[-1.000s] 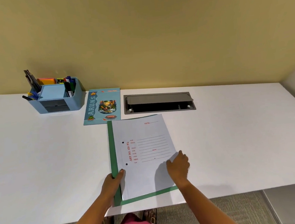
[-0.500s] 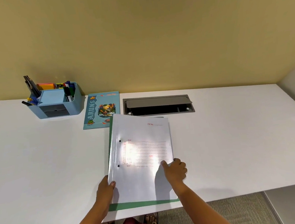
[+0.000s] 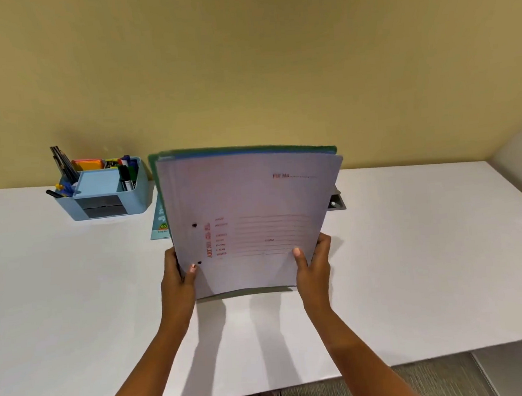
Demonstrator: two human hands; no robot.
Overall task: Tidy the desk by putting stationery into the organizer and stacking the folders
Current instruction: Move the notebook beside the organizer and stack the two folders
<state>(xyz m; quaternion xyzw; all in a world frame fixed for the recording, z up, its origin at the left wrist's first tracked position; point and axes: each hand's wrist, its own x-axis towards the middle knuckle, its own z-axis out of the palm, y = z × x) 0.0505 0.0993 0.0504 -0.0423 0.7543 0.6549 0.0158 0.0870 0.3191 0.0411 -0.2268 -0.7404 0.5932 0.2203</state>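
I hold a stack of folders upright above the white desk point(image 3: 73, 309): a white folder point(image 3: 249, 224) with red print faces me, and a green folder point(image 3: 249, 150) shows behind its top edge. My left hand point(image 3: 176, 278) grips the stack's lower left edge, thumb on the front. My right hand point(image 3: 314, 264) grips the lower right edge the same way. The blue organizer point(image 3: 104, 192) stands at the back left, holding pens, markers and sticky notes.
A teal notebook point(image 3: 160, 222) lies flat behind the lifted folders, mostly hidden. A corner of the grey cable hatch point(image 3: 336, 202) shows to the right of the stack. A yellow wall runs along the desk's far edge.
The folders lay flat on the desk before; now both hands have lifted them and tilted them upright, facing me. The view has also tilted up a little.
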